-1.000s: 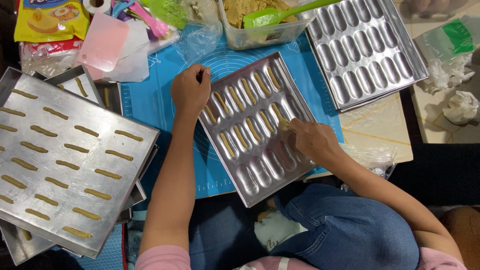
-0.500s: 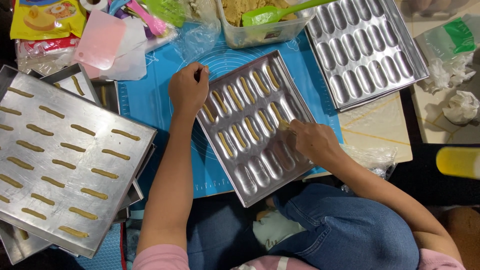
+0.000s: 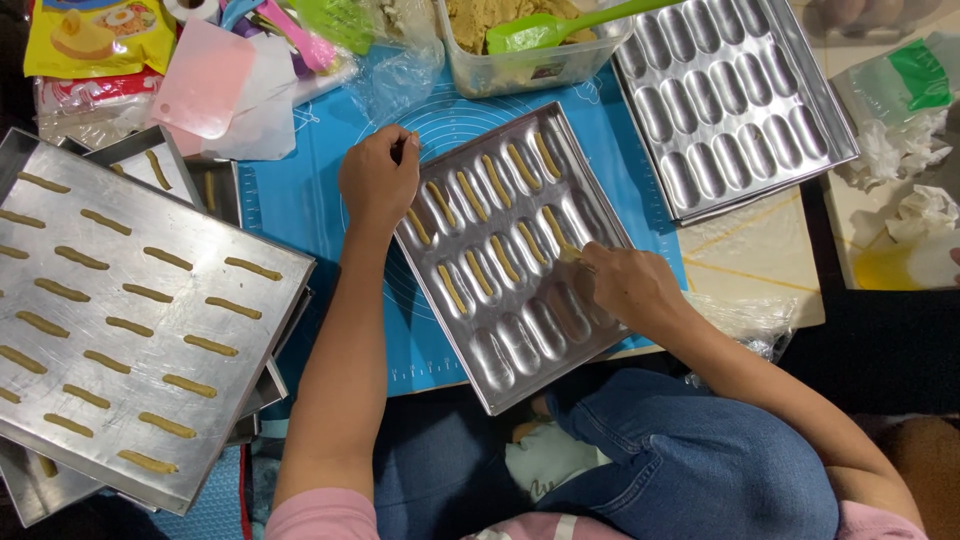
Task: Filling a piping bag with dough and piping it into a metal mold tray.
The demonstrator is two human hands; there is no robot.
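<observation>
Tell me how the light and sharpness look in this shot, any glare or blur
Head view: even overhead light, sharp throughout with no motion blur on the left hand or right hand; soft glare on the mould tray and the flat tray; the floor at lower right falls into dark shadow.

Right hand (image 3: 625,285) presses dough into mould tray (image 3: 520,340); left hand (image 3: 378,180) steadies it.

Tilted, partly filled mould tray (image 3: 520,330)
</observation>
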